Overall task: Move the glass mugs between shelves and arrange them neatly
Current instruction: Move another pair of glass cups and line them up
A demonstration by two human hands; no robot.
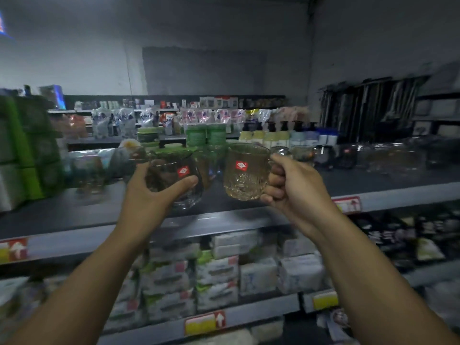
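Note:
My left hand (146, 195) grips a rounded clear glass mug (174, 178) with a red sticker, holding it by its body, tilted, above the top shelf (74, 220). My right hand (288, 185) holds a cut-pattern glass mug (245, 170) with a red sticker by its handle, upright, just right of the first mug. Both mugs hang above the dark shelf surface, close together but apart. More glass mugs (323, 155) stand in a row on the shelf behind my right hand.
Green boxes (27, 145) stack at the shelf's left end. Bottles and packets (273, 135) fill a farther shelf behind. Wrapped glassware (393, 155) sits at the right. Boxed goods (216, 275) fill the lower shelf, with price tags (204, 322) on the edges.

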